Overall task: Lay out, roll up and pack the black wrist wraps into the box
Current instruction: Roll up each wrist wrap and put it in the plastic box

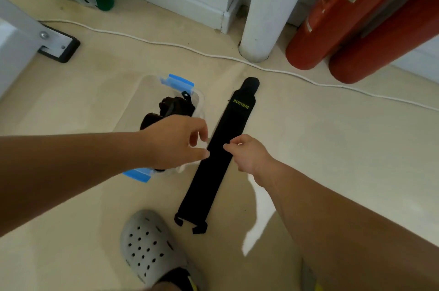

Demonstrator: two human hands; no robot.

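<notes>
The soft, light wrist wrap [213, 160] lies flat on the floor [332, 148] beside the box [201, 100]: grasp its looped near end, since your left hand [171, 141] hovers open and your curled right hand [249, 152] touches its edge, grip indeterminate.

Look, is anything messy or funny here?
A little. The black wraps in the clear box look bunched in a lumpy heap, not tidy. The long wrap on the floor lies flat and straight, though its end loop is bent. A white cord trails across the floor.
</notes>
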